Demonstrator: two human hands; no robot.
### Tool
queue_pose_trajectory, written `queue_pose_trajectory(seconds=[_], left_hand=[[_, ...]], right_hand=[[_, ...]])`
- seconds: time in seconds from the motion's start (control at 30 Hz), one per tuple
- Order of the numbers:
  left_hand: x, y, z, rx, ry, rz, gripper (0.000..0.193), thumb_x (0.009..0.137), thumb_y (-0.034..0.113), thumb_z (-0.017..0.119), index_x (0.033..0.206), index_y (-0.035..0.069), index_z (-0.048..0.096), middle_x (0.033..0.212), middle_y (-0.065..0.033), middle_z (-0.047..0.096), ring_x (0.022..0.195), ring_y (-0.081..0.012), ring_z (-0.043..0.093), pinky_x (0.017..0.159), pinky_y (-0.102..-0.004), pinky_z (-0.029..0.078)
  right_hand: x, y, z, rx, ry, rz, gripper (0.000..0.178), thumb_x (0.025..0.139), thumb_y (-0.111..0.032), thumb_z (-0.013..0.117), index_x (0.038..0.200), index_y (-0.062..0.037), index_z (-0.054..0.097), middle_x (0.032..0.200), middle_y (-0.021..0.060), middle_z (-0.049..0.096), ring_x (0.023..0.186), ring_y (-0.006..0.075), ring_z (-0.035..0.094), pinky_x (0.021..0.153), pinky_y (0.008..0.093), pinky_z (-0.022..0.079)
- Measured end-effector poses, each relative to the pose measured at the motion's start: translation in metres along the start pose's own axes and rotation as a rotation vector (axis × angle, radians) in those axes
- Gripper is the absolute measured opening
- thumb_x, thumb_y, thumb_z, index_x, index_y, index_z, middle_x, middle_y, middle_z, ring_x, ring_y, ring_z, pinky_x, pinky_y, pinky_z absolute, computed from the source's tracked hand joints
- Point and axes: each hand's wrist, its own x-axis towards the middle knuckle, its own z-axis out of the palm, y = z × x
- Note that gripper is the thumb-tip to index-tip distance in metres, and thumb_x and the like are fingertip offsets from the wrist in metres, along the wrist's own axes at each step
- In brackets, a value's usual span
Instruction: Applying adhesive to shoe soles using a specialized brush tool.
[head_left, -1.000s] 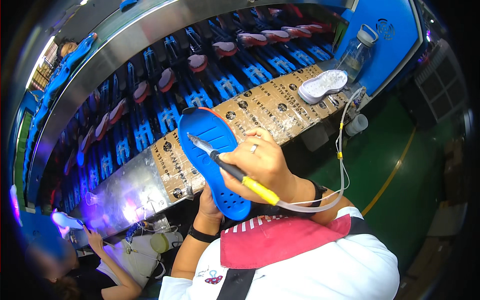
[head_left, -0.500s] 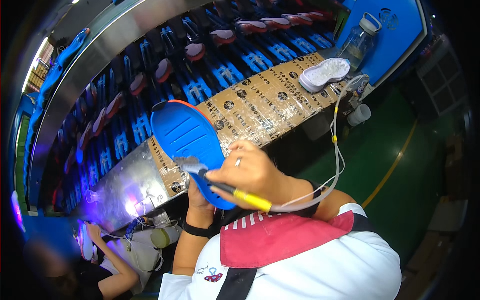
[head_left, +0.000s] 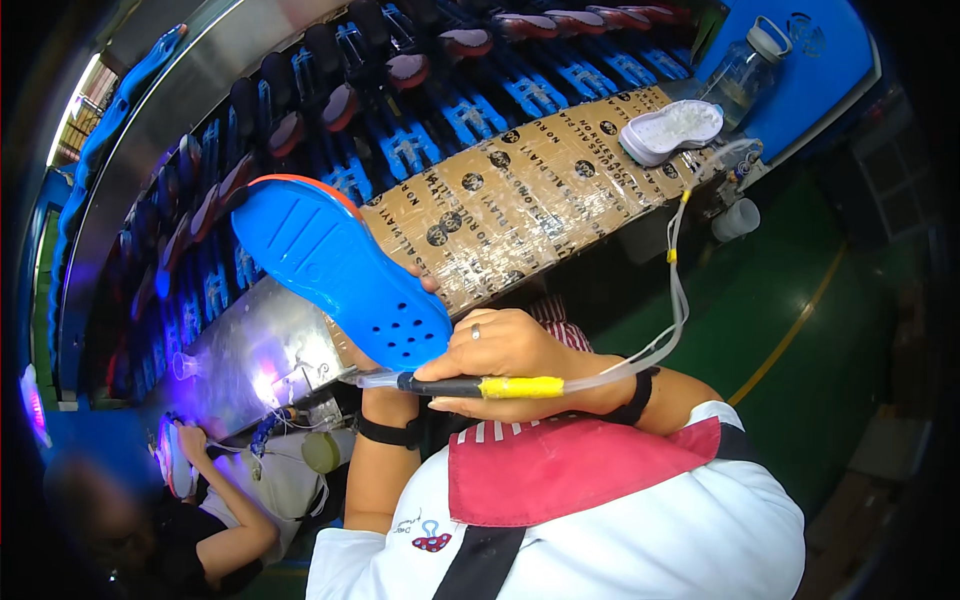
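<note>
A blue shoe sole [head_left: 330, 265] with a red rim along its far edge lies tilted over the bench edge. Its inner face shows ridges toward the toe and a cluster of small holes at the heel. My left hand [head_left: 427, 280] grips it from beneath, most of the hand hidden by the sole. In my right hand [head_left: 510, 352] is a tube-fed brush [head_left: 440, 386] with a black handle and yellow tape. The brush's pale tip points left, just below the heel; whether it touches the sole, I cannot tell.
Cardboard [head_left: 500, 215] covers the bench. A white sole-shaped tray [head_left: 672, 133] with white material stands at its right end, beside a clear jug [head_left: 742, 75]. A hose [head_left: 680, 290] loops right. Racked shoes [head_left: 407, 70] line the back. A co-worker [head_left: 235, 525] handles a shoe at lower left.
The brush has come off the middle of the sole and dropped below its heel. The sole has shifted left and turned, so its holes now face up in view.
</note>
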Motion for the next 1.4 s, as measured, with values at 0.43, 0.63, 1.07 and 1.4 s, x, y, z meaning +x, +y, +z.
queue_pose_trajectory(seconds=[0.43, 0.63, 1.07, 1.4], left_hand=[[0.005, 0.037, 0.009, 0.026, -0.059, 0.055, 0.072, 0.081, 0.049, 0.064, 0.131, 0.003, 0.042, 0.12, -0.0221, 0.049, 0.109, -0.0364, 0.051, 0.088, -0.0455, 0.051], [0.0, 0.058, 0.006, 0.38, -0.036, -0.153, 0.072, 0.086, 0.049, 0.058, 0.131, -0.004, 0.041, 0.119, -0.0241, 0.054, 0.105, -0.0338, 0.057, 0.087, -0.04, 0.051], [0.016, 0.078, 0.033, 0.823, 0.097, -0.601, 0.04, 0.094, 0.026, 0.054, 0.115, -0.007, 0.058, 0.1, -0.0109, 0.067, 0.085, -0.0125, 0.064, 0.077, -0.0246, 0.051], [0.024, 0.079, 0.03, 0.983, 0.101, -0.922, 0.038, 0.094, 0.03, 0.054, 0.109, -0.003, 0.063, 0.093, -0.0085, 0.068, 0.079, -0.0101, 0.063, 0.072, -0.0236, 0.051]], right_hand=[[0.0, -0.004, -0.012, 0.134, -0.179, 0.286, 0.027, 0.077, -0.019, 0.074, 0.1, -0.0053, 0.069, 0.08, 0.0134, 0.067, 0.07, 0.0296, 0.064, 0.065, 0.0337, 0.05], [-0.002, 0.008, -0.021, 0.144, -0.41, 0.195, 0.025, 0.076, -0.022, 0.073, 0.096, -0.0073, 0.069, 0.074, 0.0134, 0.065, 0.067, 0.0312, 0.062, 0.061, 0.0362, 0.049], [-0.001, 0.012, -0.026, 0.044, -0.435, 0.143, 0.021, 0.077, -0.019, 0.07, 0.094, -0.0074, 0.067, 0.071, 0.0132, 0.062, 0.067, 0.0326, 0.06, 0.062, 0.0388, 0.047], [-0.004, 0.012, -0.025, 0.043, -0.542, 0.097, 0.02, 0.077, -0.02, 0.069, 0.092, -0.0068, 0.066, 0.067, 0.0148, 0.059, 0.067, 0.0336, 0.058, 0.061, 0.0395, 0.046]])
